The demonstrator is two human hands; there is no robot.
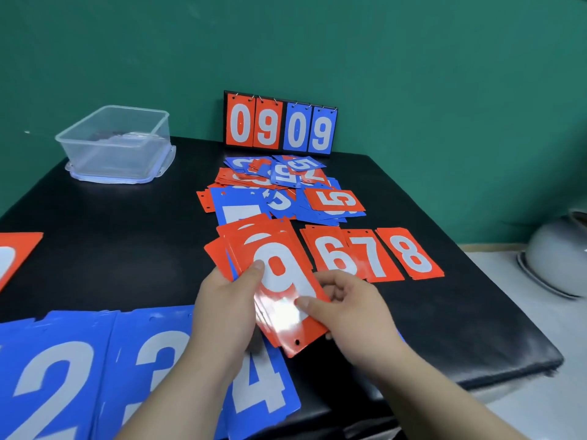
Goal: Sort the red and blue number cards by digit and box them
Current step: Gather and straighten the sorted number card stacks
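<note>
The left hand (pixel 222 300) and right hand (pixel 349 308) both grip a fanned stack of red 9 cards (pixel 279 274) over the table (pixel 127 249), left thumb curled on its top face, right thumb pinching its lower edge. Red 6, 7 and 8 piles (pixel 373 258) lie just beside it at 2 o'clock, the unsorted heap (pixel 279 192) at 12 o'clock, the clear box (pixel 117 144) at 10 o'clock, and blue cards (pixel 152 354) at 7 o'clock, partly under the left forearm.

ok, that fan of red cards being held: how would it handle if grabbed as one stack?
Probably slippery: the top red 9 card shows glossy glare, and the red cards under it are fanned out. Likely thin, light yet fairly stiff: they lie flat beyond the left hand and right hand. A one-point pinch would probably let them shear.
</note>
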